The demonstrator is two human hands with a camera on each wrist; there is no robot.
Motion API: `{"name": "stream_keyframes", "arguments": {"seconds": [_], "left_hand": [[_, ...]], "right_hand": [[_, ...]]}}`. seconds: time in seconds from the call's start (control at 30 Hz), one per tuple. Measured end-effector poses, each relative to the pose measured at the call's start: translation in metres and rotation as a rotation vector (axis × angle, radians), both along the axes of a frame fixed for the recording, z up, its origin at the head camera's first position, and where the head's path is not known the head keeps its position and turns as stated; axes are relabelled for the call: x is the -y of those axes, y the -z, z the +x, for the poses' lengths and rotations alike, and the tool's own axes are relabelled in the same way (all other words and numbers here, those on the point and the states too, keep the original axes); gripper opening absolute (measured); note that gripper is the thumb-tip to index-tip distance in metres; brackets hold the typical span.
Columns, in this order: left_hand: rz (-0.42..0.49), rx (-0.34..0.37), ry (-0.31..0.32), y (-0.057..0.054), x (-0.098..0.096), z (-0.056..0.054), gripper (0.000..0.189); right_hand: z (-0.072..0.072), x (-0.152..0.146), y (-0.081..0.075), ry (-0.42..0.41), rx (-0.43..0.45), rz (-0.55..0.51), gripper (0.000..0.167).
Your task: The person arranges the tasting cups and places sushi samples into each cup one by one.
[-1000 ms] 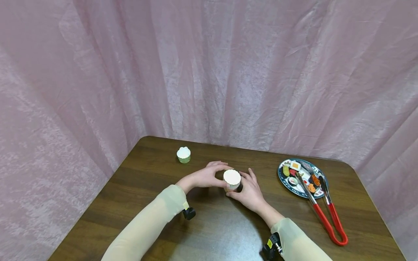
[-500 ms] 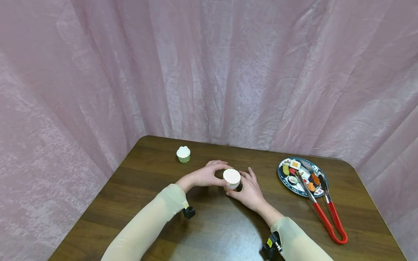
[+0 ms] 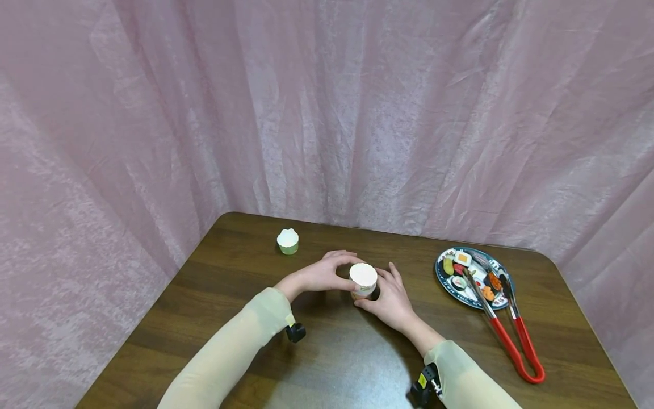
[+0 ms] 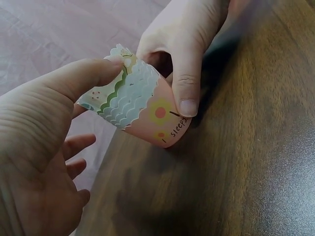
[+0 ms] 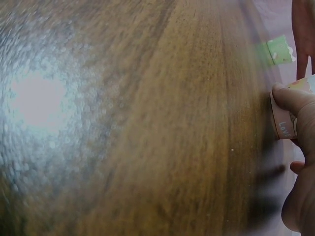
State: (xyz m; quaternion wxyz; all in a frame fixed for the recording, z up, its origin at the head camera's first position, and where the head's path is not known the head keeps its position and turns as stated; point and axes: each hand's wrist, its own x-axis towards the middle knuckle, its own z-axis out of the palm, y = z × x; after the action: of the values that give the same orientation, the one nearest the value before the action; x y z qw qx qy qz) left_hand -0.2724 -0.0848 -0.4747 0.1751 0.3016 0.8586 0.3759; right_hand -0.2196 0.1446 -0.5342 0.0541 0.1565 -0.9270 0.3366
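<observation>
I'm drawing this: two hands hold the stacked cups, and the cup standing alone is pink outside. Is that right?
Not quite: the cup standing alone is green outside, not pink, as the head view shows. The left hand and right hand do hold the stacked cups.

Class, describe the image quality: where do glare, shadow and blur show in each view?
Head: whitish glare on the table, lower centre; left wrist: dark shadow below the stacked cups, which look fairly sharp, with glare at lower right; right wrist: blown-out glare at left, green cup soft.
</observation>
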Motion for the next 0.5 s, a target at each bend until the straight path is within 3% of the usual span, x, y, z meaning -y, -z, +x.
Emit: {"name": "stream_keyframes", "arguments": {"seconds": [0.3,0.5], "left_hand": [[0.013,-0.025,-0.010,-0.003,0.000,-0.001,0.063],[0.046,-0.035,-0.011,-0.013,0.003,-0.002,0.063]], "right_hand": [[0.000,0.001,0.001,-0.002,-0.031,-0.005,0.077],[-0.002,0.001,0.002,-0.007,-0.036,-0.013,0.065]]}}
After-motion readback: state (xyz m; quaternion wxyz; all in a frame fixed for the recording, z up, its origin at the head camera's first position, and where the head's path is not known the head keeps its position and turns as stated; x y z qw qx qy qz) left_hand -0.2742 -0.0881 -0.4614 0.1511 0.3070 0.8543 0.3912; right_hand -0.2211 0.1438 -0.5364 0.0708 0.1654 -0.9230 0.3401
